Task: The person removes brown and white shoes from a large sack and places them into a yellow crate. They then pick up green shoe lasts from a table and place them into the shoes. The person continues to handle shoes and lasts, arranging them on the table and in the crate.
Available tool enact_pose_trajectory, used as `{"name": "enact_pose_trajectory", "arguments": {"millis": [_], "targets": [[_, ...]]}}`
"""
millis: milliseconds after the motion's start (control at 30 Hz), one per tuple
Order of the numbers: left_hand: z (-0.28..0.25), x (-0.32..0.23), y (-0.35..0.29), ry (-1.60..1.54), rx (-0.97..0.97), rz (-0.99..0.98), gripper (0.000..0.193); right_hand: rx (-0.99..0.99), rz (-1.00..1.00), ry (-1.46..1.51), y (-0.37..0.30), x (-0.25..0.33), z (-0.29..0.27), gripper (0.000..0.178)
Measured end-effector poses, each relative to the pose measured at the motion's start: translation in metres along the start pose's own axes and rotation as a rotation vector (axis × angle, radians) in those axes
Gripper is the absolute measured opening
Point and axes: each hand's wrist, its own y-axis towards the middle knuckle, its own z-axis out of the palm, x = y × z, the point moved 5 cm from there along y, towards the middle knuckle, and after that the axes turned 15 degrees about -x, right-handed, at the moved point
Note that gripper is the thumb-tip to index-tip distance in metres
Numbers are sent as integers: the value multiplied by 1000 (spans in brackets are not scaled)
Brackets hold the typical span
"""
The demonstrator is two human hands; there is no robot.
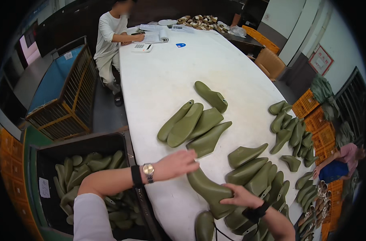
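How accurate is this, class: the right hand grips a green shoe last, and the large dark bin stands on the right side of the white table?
The side is wrong: the head view shows the large dark bin on the left side of the white table. The right hand does grip a green shoe last.

I can't make out the blurred face of the worker [108, 32] at eleven o'clock. Around eight, the left forearm [115, 180] hides some lasts [100, 163] in the black bin [84, 144]; at six, another last [204, 227] runs out of view.
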Motion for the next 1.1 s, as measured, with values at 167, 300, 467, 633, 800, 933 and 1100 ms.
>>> {"name": "enact_pose_trajectory", "arguments": {"millis": [167, 300, 467, 633, 800, 933, 1100], "targets": [[85, 76, -50, 147, 335, -694, 80, -156, 126, -360, -31, -56, 52, 59], [95, 105, -67, 70, 183, -936, 73, -226, 9, -302, -25, -63, 32, 54], [38, 157, -80, -605, -37, -1594, 40, -276, 36, -214, -14, -42, -4, 48], [-5, 118, -89, -992, 10, -1742, 42, -623, -240, -341, 1, 8, -43, 56], [-5, 51, -74, -1282, 113, -1665, 45, -733, -515, -446, 30, 55, -67, 70], [40, 31, -68, -1232, 568, -1432, 46, -518, -550, -490, 69, 57, -61, 64], [89, 172, -66, -308, 16, -1163, 61, -43, -185, -466, 116, 16, -52, 42]]}}
